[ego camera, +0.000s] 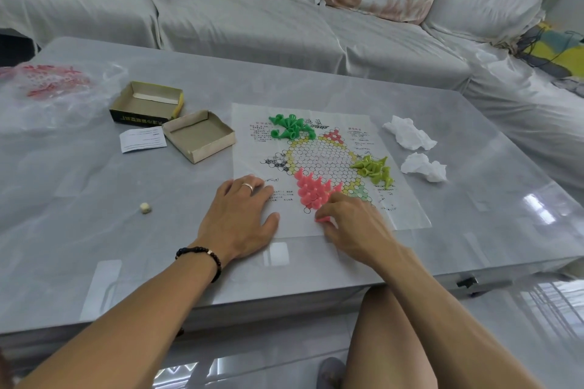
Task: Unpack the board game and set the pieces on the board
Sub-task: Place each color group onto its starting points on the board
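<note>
A paper game board (319,155) printed with a star of circles lies flat on the grey table. Three heaps of cone pieces rest on it: dark green pieces (290,128) at the far left, yellow-green pieces (376,169) at the right, and pink pieces (311,188) near me. My left hand (240,218) presses flat on the board's near-left corner, fingers straight. My right hand (354,224) sits at the near edge of the pink heap and pinches a pink piece (322,218) in its curled fingers.
Two open cardboard box halves (147,101) (200,134) and a printed slip (142,139) lie left of the board. A small die (145,208) sits near left. A plastic bag (47,88) is far left, two crumpled tissues (409,133) (425,166) right. A covered sofa (284,19) runs behind.
</note>
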Motion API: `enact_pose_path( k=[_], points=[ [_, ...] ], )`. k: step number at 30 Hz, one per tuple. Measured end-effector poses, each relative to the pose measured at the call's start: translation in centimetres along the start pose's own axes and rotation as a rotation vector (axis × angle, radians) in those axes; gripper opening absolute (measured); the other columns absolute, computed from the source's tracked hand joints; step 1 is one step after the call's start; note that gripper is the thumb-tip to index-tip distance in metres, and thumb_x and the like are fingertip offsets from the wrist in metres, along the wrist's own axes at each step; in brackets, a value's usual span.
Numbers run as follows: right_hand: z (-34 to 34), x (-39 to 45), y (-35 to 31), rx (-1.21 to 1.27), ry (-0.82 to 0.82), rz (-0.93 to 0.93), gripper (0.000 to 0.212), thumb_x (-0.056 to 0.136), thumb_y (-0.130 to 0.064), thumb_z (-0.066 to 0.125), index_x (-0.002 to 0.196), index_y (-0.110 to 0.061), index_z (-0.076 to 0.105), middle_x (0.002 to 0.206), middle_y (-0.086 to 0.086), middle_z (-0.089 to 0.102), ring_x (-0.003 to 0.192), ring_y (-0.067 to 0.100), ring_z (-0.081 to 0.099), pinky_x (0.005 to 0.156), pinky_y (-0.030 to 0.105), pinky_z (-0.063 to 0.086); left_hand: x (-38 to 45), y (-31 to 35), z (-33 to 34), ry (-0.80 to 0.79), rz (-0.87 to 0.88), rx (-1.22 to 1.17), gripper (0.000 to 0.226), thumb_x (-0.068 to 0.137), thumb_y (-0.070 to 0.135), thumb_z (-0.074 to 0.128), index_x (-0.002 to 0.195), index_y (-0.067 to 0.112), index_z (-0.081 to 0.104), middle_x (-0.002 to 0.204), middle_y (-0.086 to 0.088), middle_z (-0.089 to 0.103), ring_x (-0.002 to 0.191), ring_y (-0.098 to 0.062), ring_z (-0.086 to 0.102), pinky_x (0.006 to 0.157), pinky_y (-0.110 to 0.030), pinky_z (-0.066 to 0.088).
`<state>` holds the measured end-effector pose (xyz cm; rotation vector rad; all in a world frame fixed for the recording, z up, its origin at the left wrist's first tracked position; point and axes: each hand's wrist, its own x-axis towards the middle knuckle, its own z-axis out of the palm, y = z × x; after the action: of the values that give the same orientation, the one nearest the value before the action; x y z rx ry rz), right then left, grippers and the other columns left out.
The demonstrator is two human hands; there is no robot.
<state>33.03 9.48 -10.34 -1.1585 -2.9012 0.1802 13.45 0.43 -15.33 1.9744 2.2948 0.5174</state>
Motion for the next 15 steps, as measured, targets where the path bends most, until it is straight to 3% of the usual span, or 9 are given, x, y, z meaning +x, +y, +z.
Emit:
enact_pose_path(
  k=[3,7,10,12,15],
  points=[
    [0.1,0.0,0.0,0.043,0.043,0.028,0.019,0.090,-0.021,0.054,0.103,-0.023,0.068,0.103,-0.007,0.063,0.090,0.016,0.058,0.076,0.030,0.046,0.0,0.1,0.0,-0.009,-0.001,0.010,0.060,0.085,0.054,0.030,0.135,0.023,0.045,0.143,-0.002,0.041,0.138,-0.019,0.027,0.116,-0.037,0.013],
    [-0.1,0.4,-0.4,0.323,0.201,0.109,0.006,0.085,-0.022,0.062,0.087,-0.026,0.065,0.087,-0.013,0.064,0.072,0.004,0.053,0.068,0.025,0.045,0.0,0.0,0.0,-0.012,-0.002,0.001,0.061,0.084,0.054,0.030,0.135,0.023,0.045,0.143,-0.003,0.042,0.137,-0.020,0.029,0.117,-0.038,0.015],
    [0.3,0.5,-1.0,0.444,0.290,0.156,0.009,0.082,-0.022,0.068,0.079,-0.028,0.063,0.083,-0.010,0.060,0.071,0.000,0.050,0.065,0.019,0.038,0.0,0.0,0.1,-0.016,-0.003,-0.003,0.061,0.084,0.054,0.030,0.135,0.023,0.045,0.143,-0.002,0.041,0.137,-0.020,0.029,0.117,-0.039,0.015],
    [0.9,0.7,-1.3,0.454,0.293,0.185,0.003,0.082,-0.021,0.068,0.080,-0.023,0.068,0.079,-0.012,0.063,0.070,0.000,0.052,0.065,0.017,0.038,0.0,0.0,0.0,-0.022,-0.004,0.000,0.061,0.085,0.054,0.030,0.136,0.024,0.044,0.144,-0.001,0.040,0.138,-0.019,0.027,0.117,-0.038,0.014],
    [1.4,0.8,-1.7,0.430,0.272,0.220,0.009,0.084,-0.022,0.067,0.090,-0.021,0.074,0.082,-0.012,0.068,0.071,0.000,0.055,0.063,0.010,0.037,0.0,0.0,0.0,-0.015,-0.003,-0.009,0.061,0.085,0.054,0.030,0.136,0.024,0.044,0.143,-0.001,0.041,0.137,-0.019,0.027,0.117,-0.038,0.014]
  ],
)
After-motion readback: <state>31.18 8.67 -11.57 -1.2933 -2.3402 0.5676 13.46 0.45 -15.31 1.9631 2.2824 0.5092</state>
